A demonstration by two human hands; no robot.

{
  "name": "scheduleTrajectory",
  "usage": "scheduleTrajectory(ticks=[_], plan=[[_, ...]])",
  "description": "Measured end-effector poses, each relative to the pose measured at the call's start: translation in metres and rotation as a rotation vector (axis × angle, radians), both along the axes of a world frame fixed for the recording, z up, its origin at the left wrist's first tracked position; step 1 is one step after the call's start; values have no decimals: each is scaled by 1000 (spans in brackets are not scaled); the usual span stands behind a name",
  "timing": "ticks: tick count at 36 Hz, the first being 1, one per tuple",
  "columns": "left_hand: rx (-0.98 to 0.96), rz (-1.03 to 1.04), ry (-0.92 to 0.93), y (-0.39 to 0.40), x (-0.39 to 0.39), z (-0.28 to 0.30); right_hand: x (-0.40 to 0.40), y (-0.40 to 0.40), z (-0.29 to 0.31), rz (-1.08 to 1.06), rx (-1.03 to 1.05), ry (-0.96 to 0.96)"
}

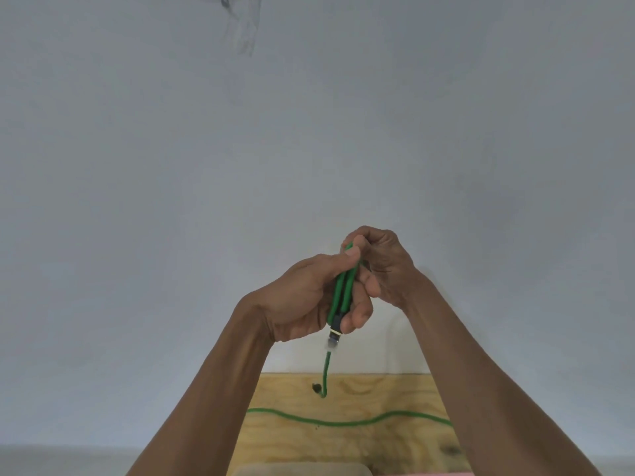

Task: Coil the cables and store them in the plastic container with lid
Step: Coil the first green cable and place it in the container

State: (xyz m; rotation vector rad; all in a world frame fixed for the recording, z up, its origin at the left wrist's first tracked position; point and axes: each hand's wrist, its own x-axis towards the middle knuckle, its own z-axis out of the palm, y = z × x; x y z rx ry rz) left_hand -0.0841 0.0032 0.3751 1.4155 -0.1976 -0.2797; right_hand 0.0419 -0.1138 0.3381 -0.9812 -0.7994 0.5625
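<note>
Green braided cable [343,290] is held up in front of a pale grey wall [309,132], folded into a few parallel strands. These strands are gripped by the left hand [309,297], whose fingers and thumb are curled round them, with the thumb laid near the top of the bundle. The upper bend of the bundle is pinched by the right hand [381,262], whose fingers are curled closed over it. A dark connector with a clear tip [335,333] sticks out below the left hand. From there one loose strand hangs down to a light plywood tabletop [378,441], where the rest of the cable is laid in a wavy line across the board. A beige rounded edge [302,470] is seen at the bottom border; what it belongs to cannot be told.
</note>
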Motion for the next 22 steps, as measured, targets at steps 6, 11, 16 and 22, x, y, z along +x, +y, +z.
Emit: scheduleTrajectory(ticks=[6, 11, 16, 22], plan=[[-108, 171, -171, 0, 13, 4, -23, 11, -20, -66, -102, 122], [6, 361, -303, 15, 24, 19, -52, 18, -38, -137, -93, 210], [194, 503, -363, 34, 34, 12, -67, 24, -38, -285, -173, 135], [324, 609, -399, 43, 34, 0, -69, 20, -32, -395, -310, -11]])
